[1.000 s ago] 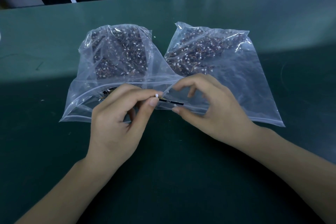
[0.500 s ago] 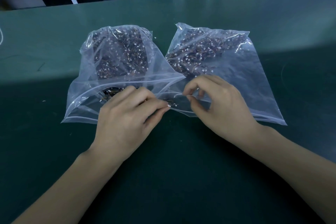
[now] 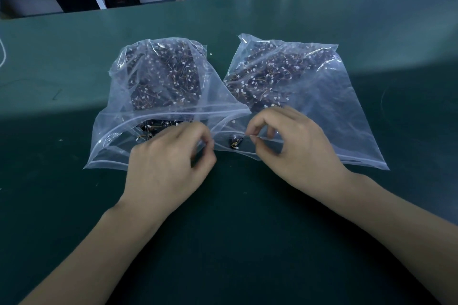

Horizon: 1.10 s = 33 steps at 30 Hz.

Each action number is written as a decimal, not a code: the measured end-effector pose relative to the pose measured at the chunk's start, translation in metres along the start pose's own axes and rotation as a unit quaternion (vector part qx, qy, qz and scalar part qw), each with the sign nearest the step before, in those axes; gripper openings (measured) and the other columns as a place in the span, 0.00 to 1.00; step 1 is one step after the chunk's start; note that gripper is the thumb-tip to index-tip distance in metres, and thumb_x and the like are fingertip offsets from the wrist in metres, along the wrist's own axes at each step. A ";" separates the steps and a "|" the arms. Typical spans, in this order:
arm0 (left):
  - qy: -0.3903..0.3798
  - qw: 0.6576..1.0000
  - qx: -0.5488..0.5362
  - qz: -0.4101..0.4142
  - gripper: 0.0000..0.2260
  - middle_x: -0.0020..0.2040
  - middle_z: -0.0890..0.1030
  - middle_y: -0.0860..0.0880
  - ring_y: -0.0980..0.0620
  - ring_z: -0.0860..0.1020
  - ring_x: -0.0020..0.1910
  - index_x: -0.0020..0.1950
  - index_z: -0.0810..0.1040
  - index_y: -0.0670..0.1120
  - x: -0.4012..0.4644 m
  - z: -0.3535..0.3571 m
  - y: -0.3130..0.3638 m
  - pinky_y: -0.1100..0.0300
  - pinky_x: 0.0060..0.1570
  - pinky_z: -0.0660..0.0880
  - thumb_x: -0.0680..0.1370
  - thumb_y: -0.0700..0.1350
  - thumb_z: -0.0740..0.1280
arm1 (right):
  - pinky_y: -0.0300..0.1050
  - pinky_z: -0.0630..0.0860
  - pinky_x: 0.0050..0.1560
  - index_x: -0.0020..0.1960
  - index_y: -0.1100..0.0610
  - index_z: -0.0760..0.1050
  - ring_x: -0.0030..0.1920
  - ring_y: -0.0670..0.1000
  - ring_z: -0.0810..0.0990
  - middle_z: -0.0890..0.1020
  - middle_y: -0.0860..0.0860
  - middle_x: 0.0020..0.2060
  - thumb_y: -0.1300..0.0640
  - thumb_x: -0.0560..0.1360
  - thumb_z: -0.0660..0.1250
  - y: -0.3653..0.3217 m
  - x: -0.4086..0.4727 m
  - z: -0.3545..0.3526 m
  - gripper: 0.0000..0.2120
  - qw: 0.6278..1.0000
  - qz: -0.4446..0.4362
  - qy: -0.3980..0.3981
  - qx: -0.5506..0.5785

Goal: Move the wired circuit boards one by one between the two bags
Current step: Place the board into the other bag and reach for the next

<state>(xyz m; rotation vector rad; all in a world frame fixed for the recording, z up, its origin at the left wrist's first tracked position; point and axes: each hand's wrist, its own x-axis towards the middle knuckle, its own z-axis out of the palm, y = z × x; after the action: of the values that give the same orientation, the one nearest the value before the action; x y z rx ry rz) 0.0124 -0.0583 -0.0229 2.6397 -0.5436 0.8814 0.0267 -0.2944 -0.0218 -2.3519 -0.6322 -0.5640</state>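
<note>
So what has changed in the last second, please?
The board has left the left hand and now lies just inside the right bag's mouth. The left hand has drawn back leftward, fingers curled, holding nothing. The right hand still pinches that bag's lip. Both bags stayed put.

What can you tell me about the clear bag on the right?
The right bag is a clear, thin, crinkled plastic zip pouch lying flat on the green table, mouth toward the person. Its far end is heaped with dark boards carrying orange wires and white plugs; one board lies alone just inside the mouth. The right hand pinches its upper lip, holding the mouth open. Its left corner meets the left bag.
</note>
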 end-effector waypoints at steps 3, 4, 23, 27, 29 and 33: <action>-0.012 0.998 -0.008 -0.062 0.07 0.35 0.74 0.56 0.50 0.71 0.32 0.44 0.73 0.51 -0.003 -0.005 -0.013 0.56 0.33 0.64 0.80 0.50 0.61 | 0.31 0.68 0.51 0.50 0.52 0.80 0.45 0.42 0.73 0.81 0.40 0.45 0.65 0.76 0.73 -0.001 0.000 0.000 0.09 1.000 0.006 -0.007 -0.002; -0.015 0.997 -0.003 -0.071 0.08 0.36 0.76 0.55 0.48 0.73 0.33 0.44 0.73 0.51 -0.004 -0.006 -0.018 0.55 0.34 0.66 0.81 0.49 0.60 | 0.31 0.68 0.52 0.50 0.52 0.81 0.45 0.42 0.74 0.81 0.40 0.45 0.65 0.76 0.73 -0.001 0.000 -0.001 0.09 1.000 0.007 -0.008 -0.001; -0.070 0.991 0.059 -0.095 0.12 0.44 0.77 0.58 0.49 0.80 0.49 0.61 0.86 0.57 -0.008 -0.002 -0.042 0.54 0.40 0.74 0.78 0.53 0.76 | 0.39 0.73 0.53 0.51 0.51 0.81 0.46 0.43 0.76 0.82 0.42 0.45 0.64 0.75 0.74 -0.002 -0.001 0.000 0.10 1.000 0.011 -0.022 0.005; -0.047 0.995 0.048 -0.078 0.03 0.43 0.80 0.57 0.47 0.81 0.42 0.51 0.88 0.55 -0.007 -0.004 -0.045 0.53 0.38 0.78 0.78 0.49 0.77 | 0.39 0.72 0.53 0.52 0.51 0.81 0.46 0.43 0.76 0.82 0.42 0.46 0.64 0.76 0.74 -0.002 -0.001 -0.002 0.10 1.000 0.012 -0.023 0.005; -0.042 0.995 0.050 -0.070 0.02 0.44 0.82 0.57 0.46 0.82 0.43 0.51 0.88 0.54 -0.006 -0.006 -0.046 0.51 0.37 0.79 0.79 0.49 0.76 | 0.38 0.72 0.53 0.52 0.51 0.81 0.46 0.43 0.76 0.82 0.42 0.46 0.64 0.76 0.74 -0.002 -0.001 -0.002 0.10 1.000 0.014 -0.024 0.005; -0.039 0.995 0.065 -0.065 0.01 0.45 0.83 0.56 0.44 0.83 0.43 0.50 0.88 0.54 -0.006 -0.006 -0.045 0.50 0.37 0.79 0.79 0.48 0.76 | 0.38 0.73 0.54 0.52 0.51 0.81 0.47 0.42 0.76 0.82 0.41 0.46 0.64 0.75 0.74 -0.002 -0.002 -0.001 0.11 0.999 0.018 -0.029 0.004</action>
<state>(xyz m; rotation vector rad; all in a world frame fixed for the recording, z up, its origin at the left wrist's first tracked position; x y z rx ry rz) 0.0250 -0.0150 -0.0297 2.8004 -0.3392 0.8030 0.0236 -0.2942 -0.0211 -2.3743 -0.6158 -0.4786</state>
